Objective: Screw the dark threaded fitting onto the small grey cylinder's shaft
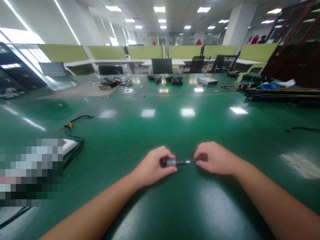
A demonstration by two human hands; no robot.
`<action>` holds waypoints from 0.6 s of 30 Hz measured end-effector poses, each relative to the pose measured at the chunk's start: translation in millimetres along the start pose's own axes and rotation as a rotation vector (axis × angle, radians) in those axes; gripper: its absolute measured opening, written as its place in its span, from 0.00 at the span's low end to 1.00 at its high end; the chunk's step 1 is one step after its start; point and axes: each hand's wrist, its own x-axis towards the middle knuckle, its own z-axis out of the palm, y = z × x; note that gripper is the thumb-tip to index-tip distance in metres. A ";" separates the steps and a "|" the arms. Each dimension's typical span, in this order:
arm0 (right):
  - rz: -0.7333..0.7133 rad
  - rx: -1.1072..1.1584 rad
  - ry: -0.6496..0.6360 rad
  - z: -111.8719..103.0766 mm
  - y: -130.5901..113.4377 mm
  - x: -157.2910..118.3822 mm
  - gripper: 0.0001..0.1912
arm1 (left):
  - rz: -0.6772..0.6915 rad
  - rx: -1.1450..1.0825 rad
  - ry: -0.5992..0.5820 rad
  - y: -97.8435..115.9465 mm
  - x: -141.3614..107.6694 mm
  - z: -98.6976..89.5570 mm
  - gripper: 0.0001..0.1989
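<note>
My left hand (156, 166) has its thumb and fingers around a small grey cylinder (171, 162), low over the green table (160, 130). From the cylinder a thin shaft (183, 162) with a bright metal tip points right. Facing that tip, my right hand (212, 158) pinches a small dark piece (195, 160), partly hidden by the fingers. A narrow gap seems to lie between the tip and this piece.
On the left lie a black cable (81, 141) with a yellow band and a pixelated object (32, 170). Electronic parts and a white box (207, 81) sit along the far edge. Dark flat pieces (282, 95) lie at the far right, near another black cable (302, 128).
</note>
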 end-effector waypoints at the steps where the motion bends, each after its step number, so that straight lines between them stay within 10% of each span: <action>1: -0.002 0.027 0.000 2.9 -2.3 1.2 0.04 | 0.003 0.002 0.001 -0.1 0.0 0.1 0.11; 18: -0.215 0.026 0.160 41.1 -23.5 17.5 0.04 | 0.014 0.008 -0.012 3.2 1.6 1.3 0.08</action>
